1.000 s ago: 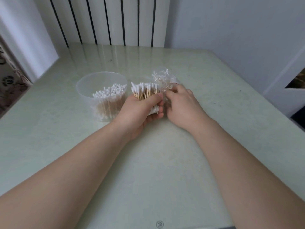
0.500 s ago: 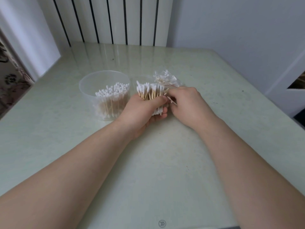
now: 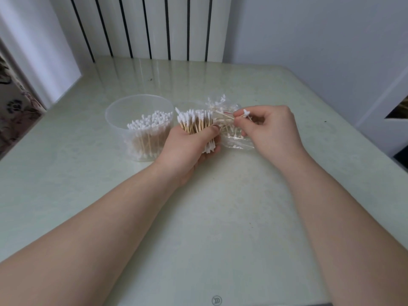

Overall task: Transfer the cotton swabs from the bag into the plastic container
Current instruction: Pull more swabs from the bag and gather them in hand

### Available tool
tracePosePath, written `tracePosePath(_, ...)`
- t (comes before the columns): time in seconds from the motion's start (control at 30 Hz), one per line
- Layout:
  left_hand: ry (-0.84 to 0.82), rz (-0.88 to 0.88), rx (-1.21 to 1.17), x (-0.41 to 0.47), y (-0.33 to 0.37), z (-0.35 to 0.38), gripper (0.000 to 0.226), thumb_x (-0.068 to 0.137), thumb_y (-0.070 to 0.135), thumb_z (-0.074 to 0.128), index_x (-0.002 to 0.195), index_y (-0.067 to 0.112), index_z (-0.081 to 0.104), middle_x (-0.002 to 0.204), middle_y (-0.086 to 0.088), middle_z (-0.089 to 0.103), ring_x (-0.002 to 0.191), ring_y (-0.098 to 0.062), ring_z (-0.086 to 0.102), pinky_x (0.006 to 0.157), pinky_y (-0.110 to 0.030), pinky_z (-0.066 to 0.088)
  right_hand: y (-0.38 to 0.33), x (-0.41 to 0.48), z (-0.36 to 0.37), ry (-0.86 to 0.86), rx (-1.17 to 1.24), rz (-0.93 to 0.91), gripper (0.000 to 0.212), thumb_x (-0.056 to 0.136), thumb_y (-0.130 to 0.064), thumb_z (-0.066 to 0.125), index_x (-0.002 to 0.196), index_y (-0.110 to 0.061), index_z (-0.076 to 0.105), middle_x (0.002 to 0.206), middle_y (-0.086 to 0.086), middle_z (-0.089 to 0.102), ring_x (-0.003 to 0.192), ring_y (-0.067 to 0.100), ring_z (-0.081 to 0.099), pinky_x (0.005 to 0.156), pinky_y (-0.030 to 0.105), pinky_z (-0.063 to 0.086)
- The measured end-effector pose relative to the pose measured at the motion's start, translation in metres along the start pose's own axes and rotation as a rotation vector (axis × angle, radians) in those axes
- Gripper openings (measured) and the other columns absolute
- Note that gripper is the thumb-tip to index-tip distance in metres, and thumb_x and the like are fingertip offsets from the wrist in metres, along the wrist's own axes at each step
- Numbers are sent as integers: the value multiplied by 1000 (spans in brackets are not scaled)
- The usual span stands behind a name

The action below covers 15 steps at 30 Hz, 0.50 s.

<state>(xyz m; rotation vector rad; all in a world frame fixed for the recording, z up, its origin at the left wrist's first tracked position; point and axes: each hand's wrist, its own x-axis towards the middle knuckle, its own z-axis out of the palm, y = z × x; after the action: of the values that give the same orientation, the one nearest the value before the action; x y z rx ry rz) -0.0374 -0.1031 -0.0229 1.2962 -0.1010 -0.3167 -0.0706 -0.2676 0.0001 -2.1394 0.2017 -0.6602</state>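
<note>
Over table (image 3: 220, 217), right hand (image 3: 271, 131) has moved right, pinching swabs (image 3: 245, 111).

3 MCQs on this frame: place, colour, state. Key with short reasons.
1. Where does the plastic container stand?
A) to the person's left of the bag
B) to the bag's right
C) on top of the bag

2. What colour are the tips of the bundle in the left hand?
A) pink
B) white
C) blue

3. What is the right hand doing?
A) resting open, holding nothing
B) gripping the container
C) pinching swabs by the bag

Key: 1 A, it stands left of bundle and bag; 2 B, white tips on wooden sticks; 3 C, it pinches a few swabs.
</note>
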Motion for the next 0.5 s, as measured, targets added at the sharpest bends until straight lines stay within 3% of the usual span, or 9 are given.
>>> tracePosePath(0.1, 1, -28, -41, 0, 0, 0, 18, 93, 3, 68, 110, -3, 69, 87, -8, 73, 79, -17, 72, 69, -29, 59, -4, 0, -2, 31, 156, 34, 16, 82, -14, 77, 82, -30, 77, 68, -6, 73, 59, 7, 65, 62, 21, 50)
tracePosePath(0.2, 8, -14, -31, 1, 1, -1, 22, 93, 3, 68, 111, -8, 68, 77, -8, 69, 68, -18, 66, 71, -33, 56, -8, -2, -4, 13, 225, 37, 14, 83, -10, 77, 87, -24, 78, 63, -10, 69, 56, 6, 62, 58, 15, 45)
tracePosePath(0.33, 33, 4, -50, 1, 1, -1, 26, 93, 3, 68, 112, -14, 65, 73, -8, 64, 61, -15, 61, 69, -33, 53, -14, -7, -5, -42, 365, 84, 14, 87, -3, 72, 89, -16, 76, 66, -4, 72, 54, 6, 57, 53, 20, 44)
tracePosePath(0.5, 3, 17, -42, 0, 1, -1, 17, 93, 4, 68, 109, -1, 71, 81, -2, 71, 68, -10, 66, 66, -28, 55, -14, -5, -7, -47, 468, 155, 12, 89, -1, 69, 88, -11, 74, 71, 4, 74, 56, 10, 56, 50, 20, 41)
